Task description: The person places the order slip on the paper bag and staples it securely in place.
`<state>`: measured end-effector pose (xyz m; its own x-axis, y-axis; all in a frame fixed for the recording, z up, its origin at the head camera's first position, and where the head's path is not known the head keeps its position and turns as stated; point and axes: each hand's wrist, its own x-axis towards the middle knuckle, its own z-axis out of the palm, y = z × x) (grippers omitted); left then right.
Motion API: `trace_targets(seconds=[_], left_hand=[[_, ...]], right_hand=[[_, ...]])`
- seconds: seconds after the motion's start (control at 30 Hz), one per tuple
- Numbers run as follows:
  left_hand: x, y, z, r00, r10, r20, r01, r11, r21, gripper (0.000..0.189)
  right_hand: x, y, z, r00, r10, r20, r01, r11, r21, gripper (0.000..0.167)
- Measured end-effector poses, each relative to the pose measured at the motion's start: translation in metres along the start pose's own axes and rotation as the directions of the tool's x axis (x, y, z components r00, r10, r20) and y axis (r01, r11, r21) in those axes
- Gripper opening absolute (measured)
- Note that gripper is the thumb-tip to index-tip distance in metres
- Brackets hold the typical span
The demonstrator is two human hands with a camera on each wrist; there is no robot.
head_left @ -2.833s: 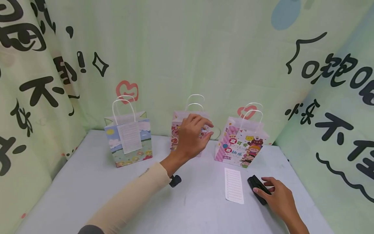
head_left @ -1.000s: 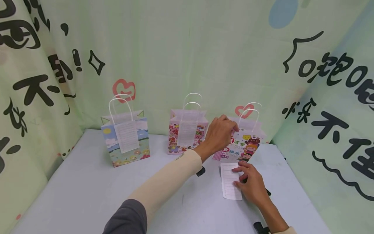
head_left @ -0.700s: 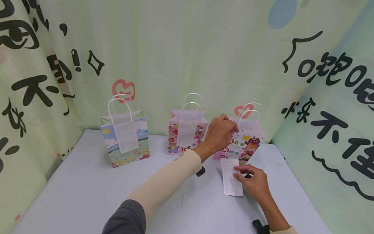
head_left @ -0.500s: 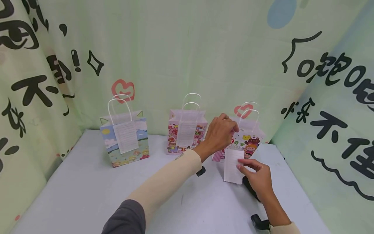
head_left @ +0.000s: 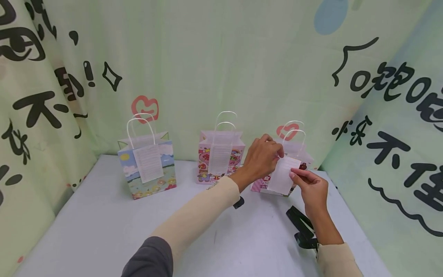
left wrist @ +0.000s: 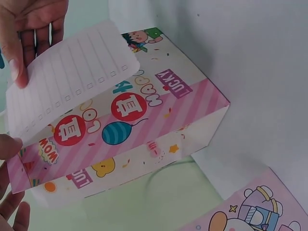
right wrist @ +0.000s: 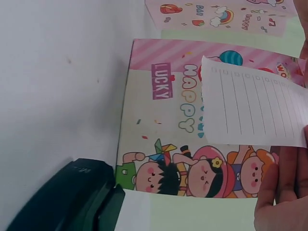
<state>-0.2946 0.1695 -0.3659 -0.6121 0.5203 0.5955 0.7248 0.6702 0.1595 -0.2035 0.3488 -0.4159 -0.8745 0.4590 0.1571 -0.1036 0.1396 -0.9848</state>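
Observation:
My left hand [head_left: 261, 157] pinches the top edge of the right-hand paper bag [left wrist: 187, 72], thumb in front and fingers behind. A lined paper slip [head_left: 282, 179] lies up against the bag's printed front. My right hand [head_left: 313, 188] pinches this slip by its right side between thumb and fingers. In the left wrist view the slip's upper corner meets the left thumb at the bag's rim; the slip's free end stands off the front. A black stapler [head_left: 298, 220] lies on the table below the right hand, and fills the lower left of the right wrist view.
A pink patterned bag [head_left: 204, 175] stands in the middle and a blue landscape bag [head_left: 169, 169] at left, each with a lined slip on its front. White handles rise from all bags. A printed curtain [head_left: 194, 57] hangs behind the white table [head_left: 114, 231].
The left hand went from the middle bag to the right bag's rim. The right hand let go of the stapler, picked the slip up off the table and raised it to the bag's front.

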Motion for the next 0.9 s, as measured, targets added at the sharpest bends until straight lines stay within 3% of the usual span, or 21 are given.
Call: trace_targets(seconds=[0.27, 0.9], left_hand=[[-0.001, 0.000, 0.004, 1.000, 0.005, -0.023, -0.005, 1.000, -0.007, 0.008], [0.000, 0.002, 0.010, 0.999, -0.012, -0.031, 0.012, 1.000, 0.003, 0.011]], right_hand=[[0.005, -0.004, 0.002, 1.000, -0.012, 0.023, 0.012, 0.999, 0.041, 0.038], [0.006, -0.004, -0.004, 0.999, -0.007, 0.039, 0.008, 1.000, -0.019, 0.041]])
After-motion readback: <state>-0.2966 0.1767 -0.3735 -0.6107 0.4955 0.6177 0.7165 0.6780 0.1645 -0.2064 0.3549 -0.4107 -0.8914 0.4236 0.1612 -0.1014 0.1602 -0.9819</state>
